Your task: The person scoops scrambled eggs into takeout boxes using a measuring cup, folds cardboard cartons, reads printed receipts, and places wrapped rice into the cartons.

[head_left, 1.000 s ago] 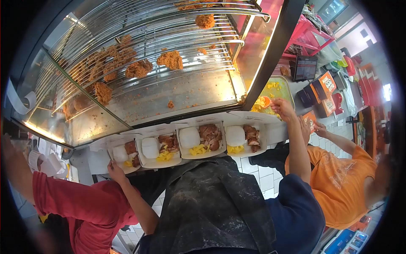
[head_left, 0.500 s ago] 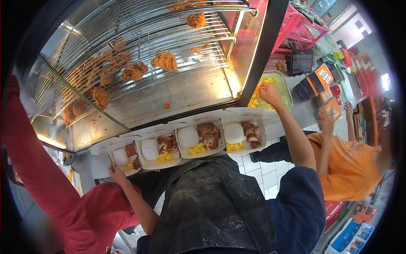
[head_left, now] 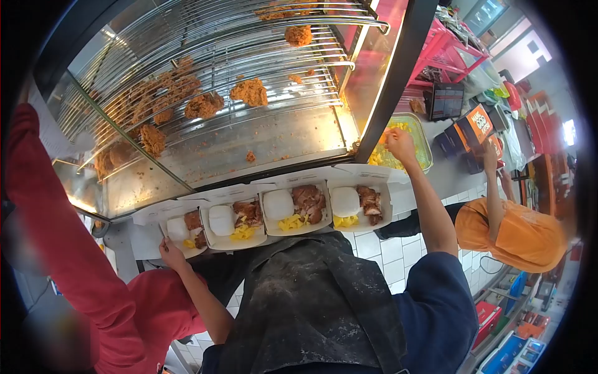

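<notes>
The leftmost box [head_left: 163, 229], end-on beside three more boxes [head_left: 218, 244], looks like light, bendy card, best held by its rim, where my left hand [head_left: 172, 254] pinches it. My right hand [head_left: 400, 146] curls over the yellow-food tray [head_left: 425, 153]; I can't tell what it grips.

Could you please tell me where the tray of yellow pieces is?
In the head view, the tray sits right of the display case, beneath the right hand.

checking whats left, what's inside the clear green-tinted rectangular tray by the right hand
Small yellow pieces lie inside the clear green-tinted rectangular tray, with some bare bottom showing. Whatever is directly beneath the right hand is covered and cannot be seen.
</notes>
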The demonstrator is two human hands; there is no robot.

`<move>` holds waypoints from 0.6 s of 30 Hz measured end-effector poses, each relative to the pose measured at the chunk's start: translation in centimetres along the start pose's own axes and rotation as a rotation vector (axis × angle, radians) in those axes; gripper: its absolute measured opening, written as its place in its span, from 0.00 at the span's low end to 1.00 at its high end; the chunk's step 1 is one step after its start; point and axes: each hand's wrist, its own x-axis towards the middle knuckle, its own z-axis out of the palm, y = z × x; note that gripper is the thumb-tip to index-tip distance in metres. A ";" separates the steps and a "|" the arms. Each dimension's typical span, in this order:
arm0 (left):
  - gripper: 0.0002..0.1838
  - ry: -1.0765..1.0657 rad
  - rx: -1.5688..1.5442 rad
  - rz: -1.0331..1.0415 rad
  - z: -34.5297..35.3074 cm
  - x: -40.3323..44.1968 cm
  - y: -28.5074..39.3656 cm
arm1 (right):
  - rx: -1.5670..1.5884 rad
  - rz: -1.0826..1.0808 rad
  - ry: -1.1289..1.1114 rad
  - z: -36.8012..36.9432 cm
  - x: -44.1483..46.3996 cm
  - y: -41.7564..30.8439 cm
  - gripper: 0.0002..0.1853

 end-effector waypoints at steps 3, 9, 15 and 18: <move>0.17 0.033 0.014 -0.063 0.1 -0.6 1.3 | 0.460 0.242 -0.336 -1.7 -0.4 -4.4 0.10; 0.17 0.042 0.005 0.023 0.4 -0.2 0.7 | 0.787 0.492 -0.339 -3.4 -1.0 -3.2 0.08; 0.16 0.026 0.098 -0.033 0.0 -1.4 3.5 | 0.902 0.498 -0.149 -8.0 -2.9 -3.0 0.08; 0.17 -0.029 0.006 -0.026 0.1 -0.1 0.8 | 0.895 0.386 -0.016 -11.0 -5.0 -3.9 0.09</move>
